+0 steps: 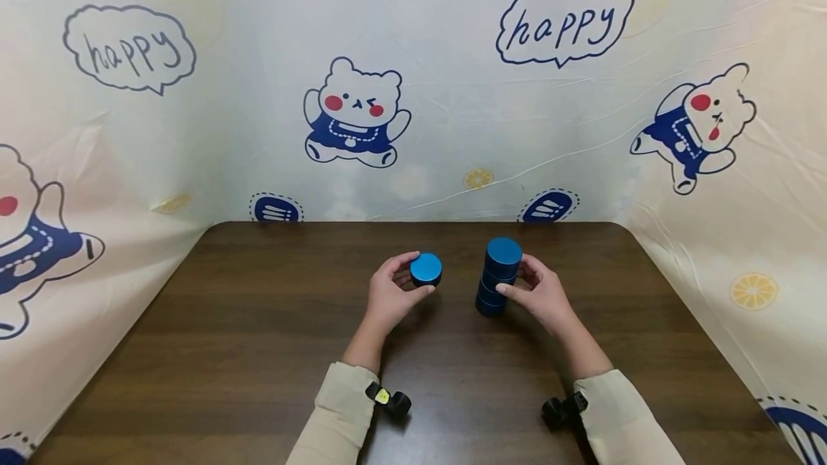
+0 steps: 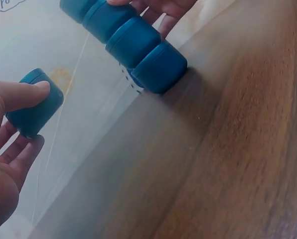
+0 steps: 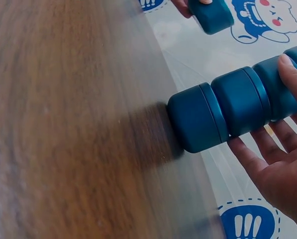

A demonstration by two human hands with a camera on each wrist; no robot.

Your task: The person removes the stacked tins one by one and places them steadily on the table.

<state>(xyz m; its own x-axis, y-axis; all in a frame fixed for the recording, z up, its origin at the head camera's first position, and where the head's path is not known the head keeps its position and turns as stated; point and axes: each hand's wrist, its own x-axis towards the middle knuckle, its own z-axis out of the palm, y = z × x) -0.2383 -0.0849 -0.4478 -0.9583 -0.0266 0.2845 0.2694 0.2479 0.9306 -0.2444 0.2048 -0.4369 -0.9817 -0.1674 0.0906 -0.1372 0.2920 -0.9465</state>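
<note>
1. The left hand (image 1: 388, 296) pinches a single blue puck (image 1: 426, 268) between thumb and fingertips, lifted off the table (image 1: 258, 350).
2. At its 3 o'clock, the right hand (image 1: 543, 294) steadies the upright puck stack (image 1: 496, 277), thumb and fingers curled around it.

Dark wooden table (image 1: 258, 350), bear-print "happy" backdrop (image 1: 413, 56)

Four stacked blue pucks (image 1: 498, 276), one loose puck (image 1: 426, 268), two hands (image 1: 392, 291).
</note>
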